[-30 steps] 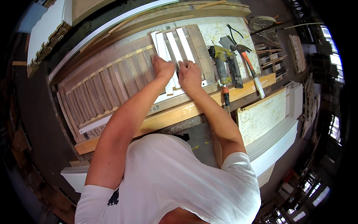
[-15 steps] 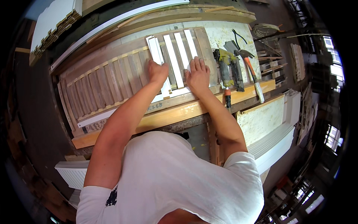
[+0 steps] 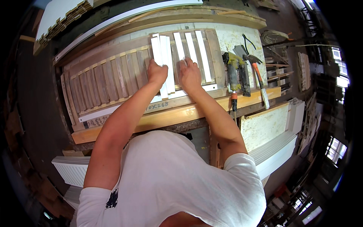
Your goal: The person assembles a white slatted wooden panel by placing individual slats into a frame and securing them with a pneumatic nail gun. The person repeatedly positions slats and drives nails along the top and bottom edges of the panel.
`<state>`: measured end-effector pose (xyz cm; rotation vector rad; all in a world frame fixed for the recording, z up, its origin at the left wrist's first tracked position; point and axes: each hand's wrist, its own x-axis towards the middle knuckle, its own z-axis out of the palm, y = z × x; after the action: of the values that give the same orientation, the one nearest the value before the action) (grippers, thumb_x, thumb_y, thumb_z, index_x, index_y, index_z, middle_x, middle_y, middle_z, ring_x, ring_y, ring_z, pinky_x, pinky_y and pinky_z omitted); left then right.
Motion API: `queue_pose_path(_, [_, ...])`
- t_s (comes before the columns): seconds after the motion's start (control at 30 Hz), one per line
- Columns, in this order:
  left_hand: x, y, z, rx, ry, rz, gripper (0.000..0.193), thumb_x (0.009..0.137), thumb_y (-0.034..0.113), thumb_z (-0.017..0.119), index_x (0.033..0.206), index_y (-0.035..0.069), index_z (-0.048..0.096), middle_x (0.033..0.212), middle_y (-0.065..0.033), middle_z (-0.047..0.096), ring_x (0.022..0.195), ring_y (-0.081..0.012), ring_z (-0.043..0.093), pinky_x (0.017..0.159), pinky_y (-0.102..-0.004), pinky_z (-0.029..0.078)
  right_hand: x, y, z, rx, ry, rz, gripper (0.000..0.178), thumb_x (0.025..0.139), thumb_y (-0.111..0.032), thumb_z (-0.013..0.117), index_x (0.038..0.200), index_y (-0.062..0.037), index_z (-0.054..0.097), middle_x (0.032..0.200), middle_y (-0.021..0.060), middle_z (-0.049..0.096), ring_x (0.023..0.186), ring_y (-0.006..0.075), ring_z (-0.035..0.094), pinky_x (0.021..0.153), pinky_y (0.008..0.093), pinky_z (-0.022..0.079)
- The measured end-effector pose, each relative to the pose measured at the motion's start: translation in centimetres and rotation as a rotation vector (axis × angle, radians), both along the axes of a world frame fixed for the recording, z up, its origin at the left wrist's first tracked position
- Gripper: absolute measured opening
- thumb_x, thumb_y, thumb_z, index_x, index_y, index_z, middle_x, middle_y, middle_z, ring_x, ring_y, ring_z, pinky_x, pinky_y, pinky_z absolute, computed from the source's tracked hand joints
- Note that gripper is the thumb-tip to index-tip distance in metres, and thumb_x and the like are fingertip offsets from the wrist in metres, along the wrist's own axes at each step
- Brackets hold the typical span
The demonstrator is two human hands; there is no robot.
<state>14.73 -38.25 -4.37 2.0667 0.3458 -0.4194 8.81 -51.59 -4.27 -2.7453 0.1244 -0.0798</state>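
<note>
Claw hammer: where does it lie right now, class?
In the head view, the claw hammer lies at the right end of the workbench, just right of the pneumatic nail gun.

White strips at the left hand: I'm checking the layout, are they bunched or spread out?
Bunched: the white strips lie close together at the left hand; three others to the right lie apart.

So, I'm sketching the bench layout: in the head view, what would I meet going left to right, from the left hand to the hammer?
Left hand, right hand, rightmost white strip, nail gun, orange-handled hammer.
</note>
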Motion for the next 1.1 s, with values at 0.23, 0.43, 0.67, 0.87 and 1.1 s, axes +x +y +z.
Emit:
queue_pose_path(0.23, [-0.3,2.2,-0.4,-0.077,-0.051,0.058,0.042,0.074,0.01,0.063,0.112,-0.006,0.051,0.102,-0.0248,0.064,0.097,-0.0379,0.063,0.084,-0.0414,0.05,-1.8,2.7,0.0,-0.027,-0.061,0.186,0.048,0.082,-0.019,0.057,0.128,-0.0051,0.051,0.138,0.0113,0.045,0.127,0.0393,0.037,0.097,0.0539,0.033])
queue_pose_path(0.43, [0.0,2.9,-1.1,-0.102,-0.046,0.032,0.034,0.076,0.007,0.063,0.106,-0.004,0.056,0.096,-0.0165,0.065,0.087,-0.0259,0.062,0.079,-0.037,0.049,-1.2,2.8,0.7,-0.157,-0.011,0.173,0.046,0.079,-0.018,0.058,0.123,-0.0026,0.055,0.138,0.0118,0.048,0.127,0.0361,0.041,0.101,0.0493,0.033])
queue_pose_path(0.67, [-0.3,4.7,-0.8,-0.1,-0.057,0.067,0.034,0.075,0.011,0.061,0.105,-0.005,0.058,0.1,-0.0236,0.064,0.097,-0.038,0.062,0.086,-0.042,0.048,-2.0,6.1,2.1,0.024,-0.077,0.302,0.049,0.081,-0.019,0.059,0.127,-0.0003,0.052,0.139,0.0161,0.045,0.127,0.0357,0.041,0.101,0.0523,0.033])
queue_pose_path(0.87, [-0.7,5.5,-2.4,-0.162,-0.035,0.127,0.031,0.075,0.008,0.062,0.102,-0.007,0.059,0.098,-0.0249,0.065,0.094,-0.0372,0.064,0.083,-0.0411,0.05,-3.0,6.7,1.1,-0.138,0.063,0.341,0.051,0.084,-0.022,0.055,0.129,0.0018,0.049,0.142,0.016,0.043,0.128,0.0349,0.041,0.104,0.0546,0.03])
queue_pose_path(1.1, [-1.0,5.0,-3.9,0.056,-0.184,0.108,0.042,0.077,0.015,0.067,0.113,-0.003,0.056,0.104,-0.0256,0.063,0.1,-0.042,0.06,0.087,-0.0447,0.049,-2.3,7.7,2.1,-0.075,0.187,0.289,0.073,0.07,-0.017,0.07,0.136,-0.0018,0.043,0.147,0.0136,0.037,0.129,0.0369,0.039,0.103,0.0594,0.03])
